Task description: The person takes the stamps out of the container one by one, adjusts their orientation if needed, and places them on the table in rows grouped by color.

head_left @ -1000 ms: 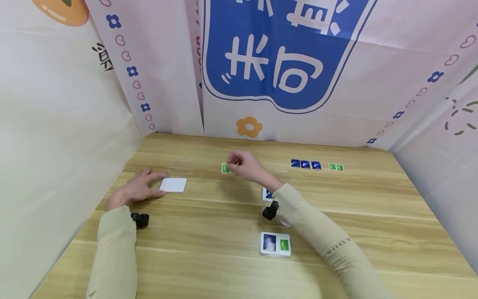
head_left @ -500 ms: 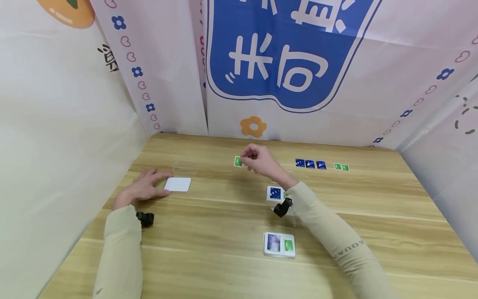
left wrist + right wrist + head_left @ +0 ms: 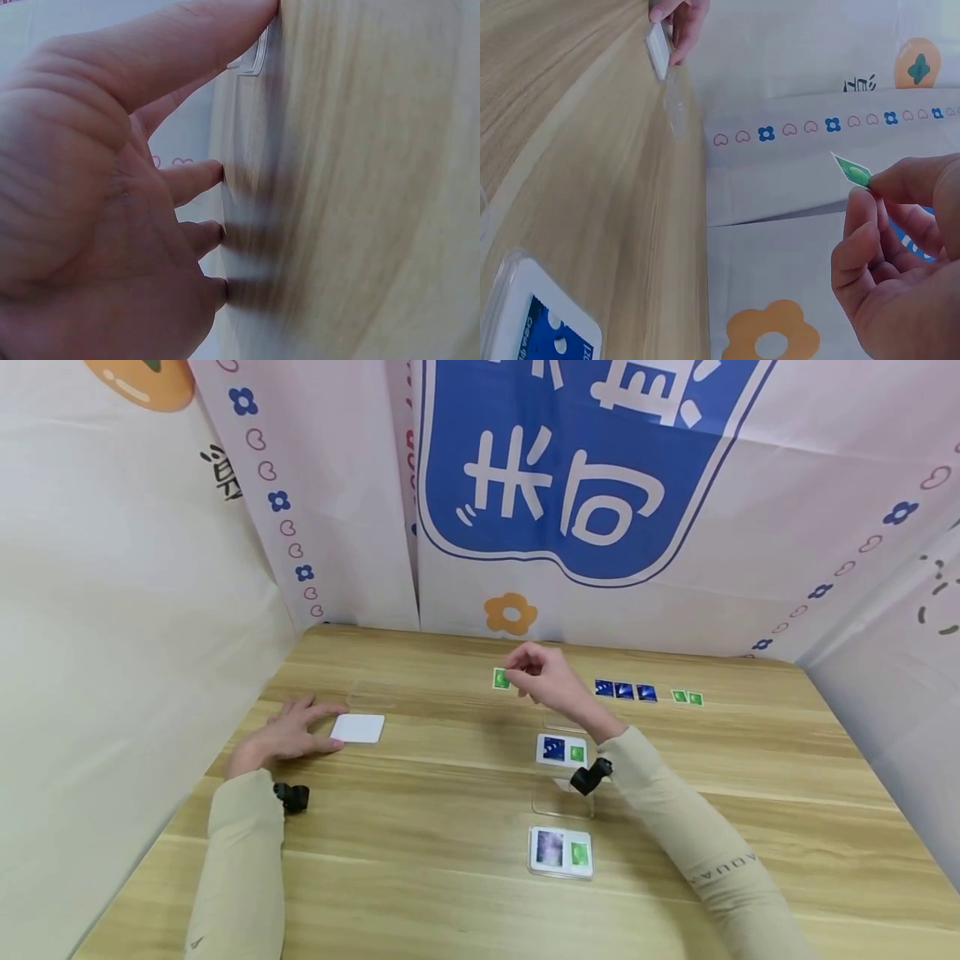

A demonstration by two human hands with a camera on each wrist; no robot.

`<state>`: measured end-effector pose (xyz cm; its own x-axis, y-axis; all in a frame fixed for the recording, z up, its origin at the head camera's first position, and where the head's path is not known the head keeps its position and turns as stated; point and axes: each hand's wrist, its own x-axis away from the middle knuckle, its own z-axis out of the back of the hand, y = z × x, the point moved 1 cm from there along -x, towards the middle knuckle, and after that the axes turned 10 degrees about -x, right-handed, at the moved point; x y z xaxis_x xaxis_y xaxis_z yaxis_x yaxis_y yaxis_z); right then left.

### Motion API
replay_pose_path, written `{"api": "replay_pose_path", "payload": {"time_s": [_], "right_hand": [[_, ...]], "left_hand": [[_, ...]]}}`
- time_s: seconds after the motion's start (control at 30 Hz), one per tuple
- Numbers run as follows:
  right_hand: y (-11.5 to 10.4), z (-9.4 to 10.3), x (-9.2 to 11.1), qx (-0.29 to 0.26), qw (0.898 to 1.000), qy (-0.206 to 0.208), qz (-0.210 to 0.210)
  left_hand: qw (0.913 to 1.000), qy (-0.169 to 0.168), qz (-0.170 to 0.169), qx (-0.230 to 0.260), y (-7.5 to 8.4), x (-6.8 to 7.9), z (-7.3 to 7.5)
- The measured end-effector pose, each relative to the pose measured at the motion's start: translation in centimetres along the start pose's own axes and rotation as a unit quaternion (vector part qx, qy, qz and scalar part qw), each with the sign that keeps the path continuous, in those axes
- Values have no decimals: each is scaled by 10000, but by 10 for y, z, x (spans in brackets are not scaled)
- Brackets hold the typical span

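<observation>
My right hand (image 3: 547, 681) is raised over the back of the table, pinching a small green picture piece with a white border (image 3: 501, 678) between thumb and index finger. The right wrist view shows this green piece (image 3: 853, 171) by one corner, against the wall sheet. At the left, a blank white card (image 3: 357, 728) lies on the table. My left hand (image 3: 294, 733) holds it by its left corners with thumb and index finger. The other fingertips (image 3: 214, 234) touch the wood. A clear plastic lid (image 3: 372, 695) lies just behind that card.
Small blue picture pieces (image 3: 624, 691) and two green ones (image 3: 687, 697) lie in a back row at right. A white card with blue and green pictures (image 3: 561, 750) sits mid-table, a clear case (image 3: 562, 802) before it. Nearer is a cased purple-and-green card (image 3: 560, 852).
My right hand has moved to the right and slightly back with the green piece, uncovering more of the mid-table card. The left hand keeps its place at the white card.
</observation>
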<state>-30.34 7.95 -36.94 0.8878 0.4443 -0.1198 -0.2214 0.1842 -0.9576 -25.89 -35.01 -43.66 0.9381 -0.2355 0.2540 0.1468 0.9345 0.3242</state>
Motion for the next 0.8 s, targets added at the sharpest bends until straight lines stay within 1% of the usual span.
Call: {"api": "replay_pose_path", "payload": {"time_s": [0.27,0.5,0.8], "right_hand": [[-1,18,9,-162,9996,242,-7],[1,38,16,-399,9980,463,143],[4,57,19,-658,9952,706,167]], "left_hand": [[9999,41,-105,57,2,3,1],[9999,45,-94,84,0,2,0],[9999,80,-58,99,-1,4,0]]}}
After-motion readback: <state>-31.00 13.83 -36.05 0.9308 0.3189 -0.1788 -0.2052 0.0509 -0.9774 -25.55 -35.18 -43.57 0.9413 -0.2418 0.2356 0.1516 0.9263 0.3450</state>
